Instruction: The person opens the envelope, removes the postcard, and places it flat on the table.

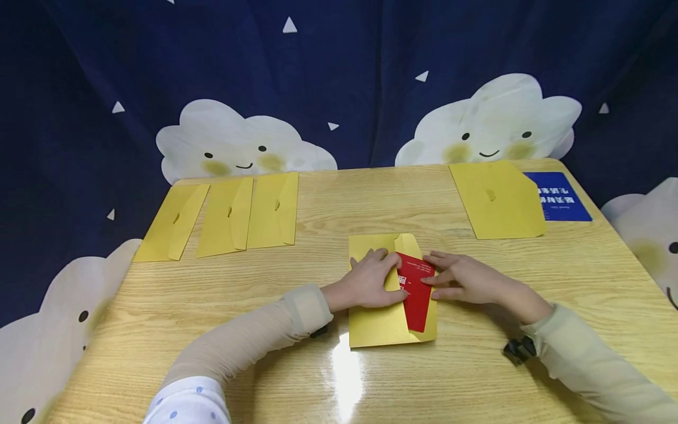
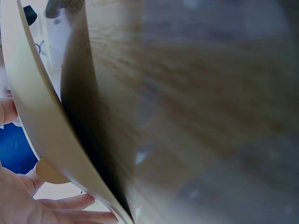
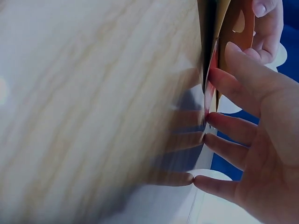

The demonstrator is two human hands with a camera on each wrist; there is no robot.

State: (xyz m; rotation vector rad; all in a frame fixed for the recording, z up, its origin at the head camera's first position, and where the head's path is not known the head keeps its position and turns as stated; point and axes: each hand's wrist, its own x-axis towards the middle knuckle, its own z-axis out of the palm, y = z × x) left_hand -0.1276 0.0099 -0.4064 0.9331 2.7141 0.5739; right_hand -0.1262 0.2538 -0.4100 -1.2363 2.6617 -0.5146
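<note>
In the head view a yellow envelope [image 1: 377,327] lies at the middle of the table, its flap side to the right. A red card [image 1: 418,307] with white print sits partly inside its opening. My left hand [image 1: 369,282] lies over the envelope, index finger and thumb bent at the edge of the opening. From the right, my right hand [image 1: 468,280] reaches in with fairly straight fingers, tips on the card and envelope edge. The right wrist view shows the card edge-on by the fingertips. The envelope's edge [image 2: 51,112] stands lifted in the left wrist view.
Three yellow envelopes [image 1: 272,212] lie side by side at the back left. Back right, another yellow envelope [image 1: 492,200] overlaps a blue card [image 1: 564,197] with white print. Behind the wooden table [image 1: 296,377] hangs a dark blue cloth [image 1: 365,70] with white clouds.
</note>
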